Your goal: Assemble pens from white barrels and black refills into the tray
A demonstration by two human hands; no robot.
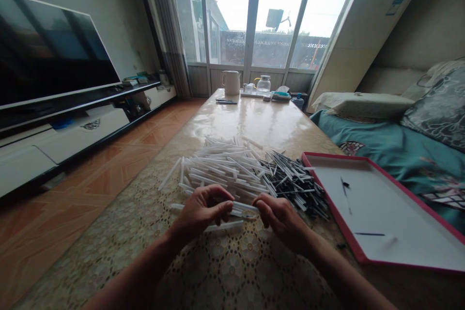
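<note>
A whitish pen barrel [244, 206] spans the gap between my two hands, in front of the piles. My left hand [205, 210] pinches its left end between thumb and fingers. At the other end, the fingers of my right hand [278, 213] are closed; whether they grip the barrel itself or a thin piece at its tip is hidden. Just beyond lies a heap of white pen barrels [221, 167], a few of them loose near my left hand. To its right is a pile of thin, dark pen refills [296, 184] with pale sections.
A shallow red-rimmed tray [350, 247] on the right holds a pen-like piece [346, 196] and a dark stick [369, 234]. Farther down the patterned table [145, 232] stand a beige jug [231, 82], a glass jar [264, 85] and a tissue pack [281, 94]. A sofa [378, 140] borders the right side.
</note>
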